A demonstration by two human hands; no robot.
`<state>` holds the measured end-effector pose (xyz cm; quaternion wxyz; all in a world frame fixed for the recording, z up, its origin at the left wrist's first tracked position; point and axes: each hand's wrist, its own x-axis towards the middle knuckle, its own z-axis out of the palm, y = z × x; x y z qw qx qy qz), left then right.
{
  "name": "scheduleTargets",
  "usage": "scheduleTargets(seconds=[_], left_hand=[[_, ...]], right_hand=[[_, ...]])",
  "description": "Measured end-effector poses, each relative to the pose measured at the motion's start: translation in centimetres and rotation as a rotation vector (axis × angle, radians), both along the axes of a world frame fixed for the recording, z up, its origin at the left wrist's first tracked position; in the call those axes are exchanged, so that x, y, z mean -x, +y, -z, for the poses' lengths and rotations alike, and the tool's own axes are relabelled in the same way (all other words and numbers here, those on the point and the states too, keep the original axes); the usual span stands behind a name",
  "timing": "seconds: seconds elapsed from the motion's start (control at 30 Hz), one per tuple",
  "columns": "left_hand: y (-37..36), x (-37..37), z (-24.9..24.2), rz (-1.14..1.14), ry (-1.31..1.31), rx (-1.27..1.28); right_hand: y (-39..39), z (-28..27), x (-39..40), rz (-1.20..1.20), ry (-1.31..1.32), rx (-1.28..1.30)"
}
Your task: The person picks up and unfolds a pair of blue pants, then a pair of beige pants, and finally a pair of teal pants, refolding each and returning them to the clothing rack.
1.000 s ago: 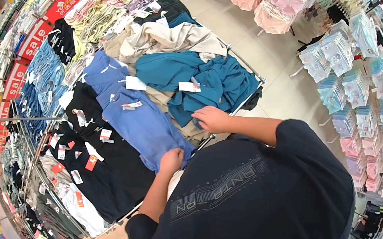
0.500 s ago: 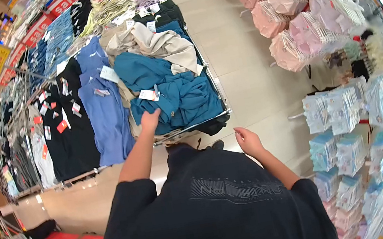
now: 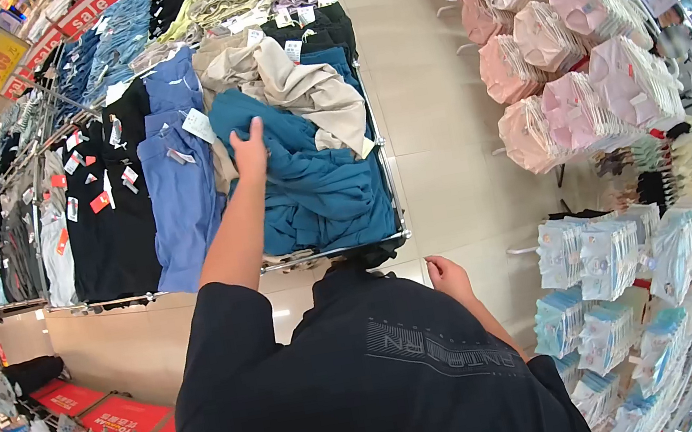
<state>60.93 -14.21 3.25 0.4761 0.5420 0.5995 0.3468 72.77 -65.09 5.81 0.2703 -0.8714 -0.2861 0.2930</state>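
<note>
At the near right corner of the bench, teal clothing is lying in a crumpled heap, with a beige garment touching its far side and blue clothing lying flat to its left. The left hand is resting on the teal heap, thumb and fingers parted; whether it is gripping a fold is not discernible. The right hand is hanging apart from the bench, fingers loosely curled.
</note>
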Motion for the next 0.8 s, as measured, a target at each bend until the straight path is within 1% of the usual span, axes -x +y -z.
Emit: scheduleTargets(seconds=[0.03,0.07,0.1,0.17,0.27,0.3,0.33,0.37,0.43,0.5,0.53,0.57,0.63,0.67,0.77,0.8], left_hand=[[-0.4,-1.6,-1.0,0.057,0.055,0.048],[-0.9,-3.0,-1.1,0.12,0.034,0.039],[-0.4,-4.4,0.8,0.164,0.177,-0.029],[-1.5,-6.1,-1.3,0.236,0.449,0.093],[-1.4,-7.1,0.2,0.144,0.594,0.085],[-1.2,-7.4,-0.3,0.142,0.619,0.126],[-1.0,-7.3,-0.6,0.136,0.643,0.17],[-0.6,-7.3,-0.8,0.127,0.667,0.219],[0.2,-7.3,-0.7,0.098,0.629,0.184],[0.7,-6.3,0.2,0.049,0.604,0.158],[0.8,-5.5,1.4,-0.005,0.623,0.051],[0.8,-4.7,2.4,-0.034,0.605,0.068],[-0.3,-3.0,3.0,-0.124,0.566,0.1],[-1.3,-2.4,3.2,-0.187,0.57,0.073],[-6.5,-2.9,0.1,-0.361,0.468,-0.027],[-7.7,-3.1,0.1,-0.399,0.444,0.021]], right_hand=[[0.6,-0.6,-0.7,-0.015,-0.013,0.001],[1.5,-1.0,-1.5,-0.028,-0.026,-0.002],[2.3,-1.0,-2.1,-0.027,-0.025,-0.003],[3.5,-1.0,-3.1,-0.022,-0.022,0.0],[5.2,-0.4,-4.0,-0.104,0.005,0.04],[5.5,0.1,-4.6,-0.135,0.007,0.049],[6.0,0.4,-5.5,-0.223,-0.025,0.022],[6.2,0.6,-6.7,-0.213,-0.008,0.018],[7.2,-0.5,-8.6,-0.213,0.035,0.017],[7.6,0.1,-11.1,-0.283,0.038,0.058],[7.8,0.1,-12.3,-0.321,0.037,0.069],[7.9,0.2,-13.7,-0.362,0.034,0.078],[7.7,1.2,-17.0,-0.43,0.055,0.066],[7.7,1.8,-18.7,-0.478,0.07,0.059],[7.2,2.3,-25.0,-0.539,0.122,0.091],[6.8,2.8,-27.4,-0.568,0.11,0.084]])
